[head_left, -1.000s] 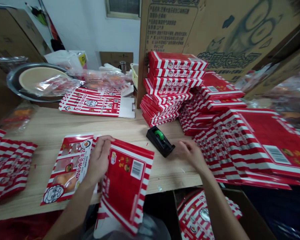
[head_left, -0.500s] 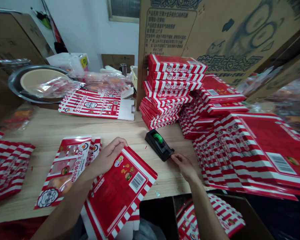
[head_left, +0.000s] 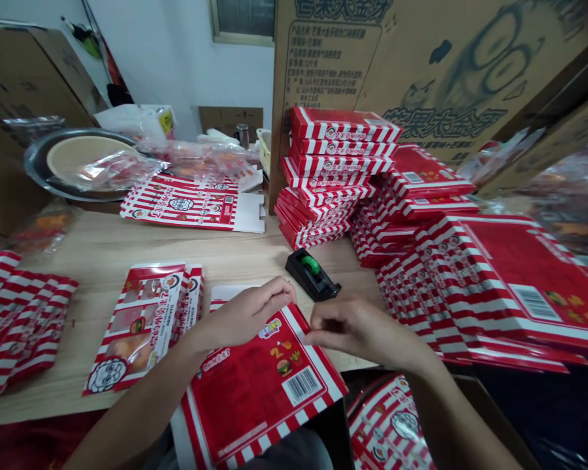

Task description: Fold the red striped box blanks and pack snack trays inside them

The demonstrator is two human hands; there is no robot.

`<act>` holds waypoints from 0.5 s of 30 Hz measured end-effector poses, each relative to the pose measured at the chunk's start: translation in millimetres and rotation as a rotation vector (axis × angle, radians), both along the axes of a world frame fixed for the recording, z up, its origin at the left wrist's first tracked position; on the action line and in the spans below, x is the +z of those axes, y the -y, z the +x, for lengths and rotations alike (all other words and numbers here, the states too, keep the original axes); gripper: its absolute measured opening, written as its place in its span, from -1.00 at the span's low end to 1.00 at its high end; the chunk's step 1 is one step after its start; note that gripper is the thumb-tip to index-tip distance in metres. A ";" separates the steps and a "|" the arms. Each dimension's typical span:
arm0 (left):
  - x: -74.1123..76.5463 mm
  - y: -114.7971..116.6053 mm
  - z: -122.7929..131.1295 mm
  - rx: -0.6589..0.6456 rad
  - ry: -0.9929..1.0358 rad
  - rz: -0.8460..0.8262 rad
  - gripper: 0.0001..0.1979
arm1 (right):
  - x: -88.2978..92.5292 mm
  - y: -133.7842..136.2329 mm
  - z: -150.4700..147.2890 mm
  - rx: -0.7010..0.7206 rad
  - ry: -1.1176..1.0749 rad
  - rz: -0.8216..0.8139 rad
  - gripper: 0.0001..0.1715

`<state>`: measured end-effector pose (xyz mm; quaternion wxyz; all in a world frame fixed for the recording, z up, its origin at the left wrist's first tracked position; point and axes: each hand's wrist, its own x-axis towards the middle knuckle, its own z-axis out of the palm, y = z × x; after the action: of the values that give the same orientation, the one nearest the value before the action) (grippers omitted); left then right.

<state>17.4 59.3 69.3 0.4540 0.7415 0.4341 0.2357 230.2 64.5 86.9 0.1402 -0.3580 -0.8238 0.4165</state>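
A flat red carton blank with white stripes (head_left: 259, 385) lies across the wooden table's front edge (head_left: 274, 356), its lower part overhanging. My left hand (head_left: 247, 313) curls over its upper edge. My right hand (head_left: 353, 326) pinches the same blank near its top corner, between fingertips and thumb. To the left of my left hand lies a printed red-and-white package (head_left: 140, 326), with a similar one partly beneath it. A black tape dispenser with green tape (head_left: 311, 274) stands just beyond my hands, not touching them.
Stacked red striped boxes (head_left: 340, 150) rise at the back, and fanned blanks (head_left: 500, 281) lie to the right. More blanks (head_left: 14, 320) lie at the left. An open cardboard box (head_left: 475, 411) below the table holds printed blanks. A metal tray (head_left: 73, 163) sits back left.
The red blank has shifted up and rightward onto the table edge. My right hand has moved left from beside the tape dispenser and taken hold of the blank.
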 end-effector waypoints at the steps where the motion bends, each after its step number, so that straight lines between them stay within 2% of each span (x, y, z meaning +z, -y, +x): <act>1: 1.3 1.2 0.7 -0.015 -0.003 0.008 -0.80 | 3.2 -1.6 -4.8 0.033 0.048 0.047 -0.70; 3: 3.5 4.3 0.1 -0.023 -0.002 0.033 -0.80 | 1.9 -5.1 -9.1 0.001 0.092 0.086 -0.69; 5: 5.7 8.1 -1.6 -0.030 0.014 0.058 -0.80 | -5.9 -6.1 -9.2 -0.082 0.047 -0.002 -0.72; 7: 8.6 11.8 -2.5 -0.058 0.070 0.057 -0.80 | -17.6 -3.4 -8.9 -0.072 -0.099 -0.266 -0.61; 10: 14.3 14.5 -2.5 -0.116 0.216 0.051 -0.79 | -37.9 2.3 -11.8 0.061 -0.355 -0.761 -0.40; 11: 16.0 14.2 -2.9 -0.109 0.259 0.068 -0.80 | -43.5 3.3 -13.5 0.037 -0.428 -0.842 -0.38; 13: 17.8 12.0 -5.8 0.006 0.312 0.151 -0.80 | -50.0 3.5 -16.8 -0.143 -0.572 -0.847 -0.43; 15: 16.7 7.5 -11.9 0.211 0.343 0.291 -0.83 | -50.8 4.0 -19.5 -0.368 -0.748 -0.726 -0.50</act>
<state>5.5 51.8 86.0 0.3824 0.6987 0.3873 0.4643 210.6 60.5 36.1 0.3612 -0.3493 -0.4451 0.7412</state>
